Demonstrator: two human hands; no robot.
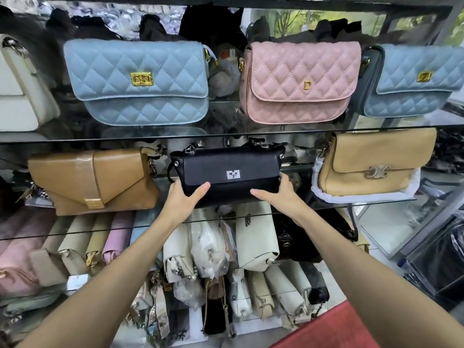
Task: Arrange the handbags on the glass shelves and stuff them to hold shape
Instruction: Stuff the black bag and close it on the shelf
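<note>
Black handbag [229, 175] sits gripped between both hands' curled fingers [198, 190] at its lower corners.

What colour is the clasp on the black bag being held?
Silver, on the black bag; seen in the head view.

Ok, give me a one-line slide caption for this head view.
Both hands, left and right, hold a black handbag at the middle glass shelf, between two tan bags.
</note>
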